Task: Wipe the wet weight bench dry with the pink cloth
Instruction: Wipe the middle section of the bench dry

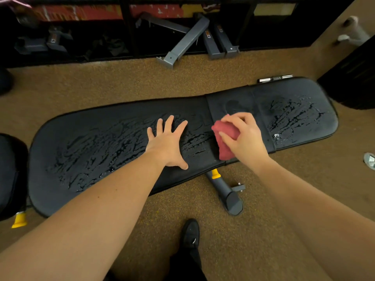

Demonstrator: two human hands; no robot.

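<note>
A long black padded weight bench (97,134) lies across the view, with streaks and beads of water on its left half and its right end. My left hand (168,142) rests flat on the middle of the pad, fingers spread. My right hand (243,136) grips the bunched pink cloth (224,138) and holds it against the pad by the seam between the long pad and the seat pad. The patch just beyond the cloth looks dull and dry.
Brown speckled carpet surrounds the bench. A grey bench foot (231,195) with a yellow handle sticks out toward me. Grey metal bars (186,43) lie at the far side by dark racks. My black shoe (190,234) stands below the bench. Another black pad (10,175) sits at left.
</note>
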